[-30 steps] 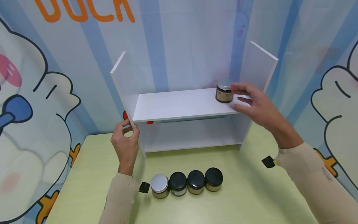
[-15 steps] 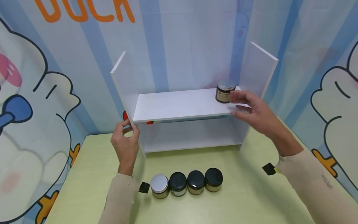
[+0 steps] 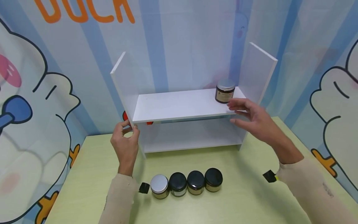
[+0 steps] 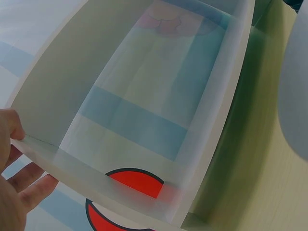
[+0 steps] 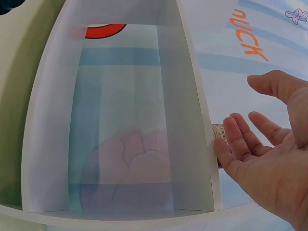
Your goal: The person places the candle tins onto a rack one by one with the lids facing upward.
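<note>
My left hand [image 3: 126, 146] pinches the front edge of the left side panel of a white shelf unit [image 3: 179, 105]; the left wrist view shows its fingers [image 4: 38, 192] on the outer face. On the upper board, near the right side, stands an upright dark jar [image 3: 224, 91] with a silver lid and a tan label. My right hand [image 3: 254, 121] hovers in front of that jar with loosely bent fingers, holding nothing. In the right wrist view the jar's label [image 5: 219, 131] shows partly behind the fingers, and the rest of the jar is hidden.
In front of the shelf, a row on the pale green table [image 3: 251, 193] has one silver-lidded jar [image 3: 159, 186] at its left end and three black-lidded jars [image 3: 178, 183] beside it. A printed cloth backdrop [image 3: 190, 40] hangs behind and at both sides.
My right hand has drawn away from the jar, moving down and toward me, and more of the jar shows. The jar and my left hand have stayed in place.
</note>
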